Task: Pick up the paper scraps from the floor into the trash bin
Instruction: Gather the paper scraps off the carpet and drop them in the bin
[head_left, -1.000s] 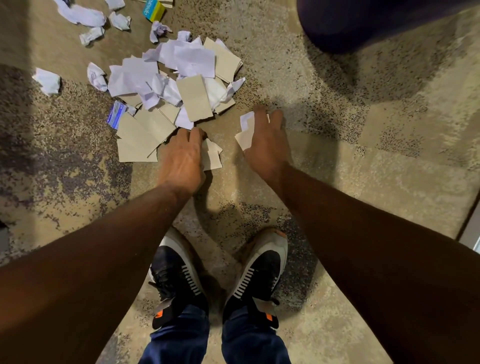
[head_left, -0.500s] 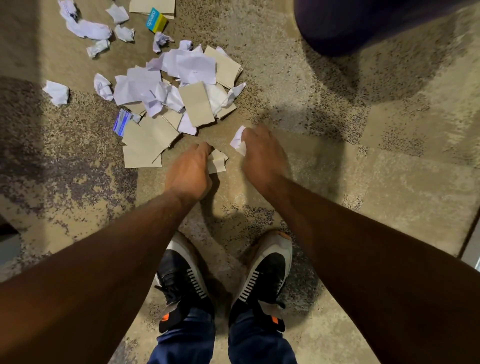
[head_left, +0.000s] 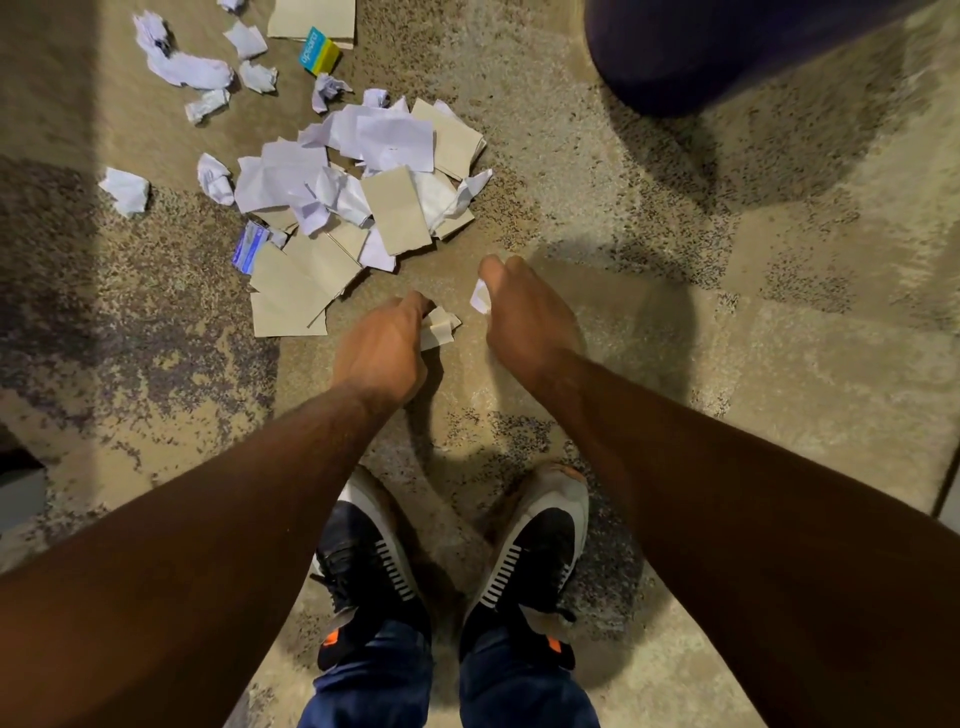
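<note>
Both arms reach down over a mottled beige and grey carpet (head_left: 649, 322). The left hand (head_left: 379, 353) has its fingers (head_left: 415, 306) curled around a small bunch of tan paper scraps (head_left: 441, 327), which stick out past its knuckles. The right hand (head_left: 524, 322) has its fingers curled in as well and pinches a small white scrap (head_left: 480, 297) beside the thumb. The two hands are close together, just apart.

Beyond the left hand lies the main pile of paper scraps (head_left: 358, 192) on the carpet: flat tan sheets overlapping torn and crumpled white pieces. A blue printed wrapper (head_left: 249, 249) sits at the pile's left edge. Further off, loose crumpled white balls (head_left: 124, 189) are scattered to the left, and a small blue and yellow box (head_left: 318, 52) rests near a tan sheet at the top edge.

A dark rounded object (head_left: 727, 47) fills the top right corner; whether it is the trash bin cannot be told. Below the arms stand two black and white sneakers (head_left: 374, 561) with blue trouser cuffs.
</note>
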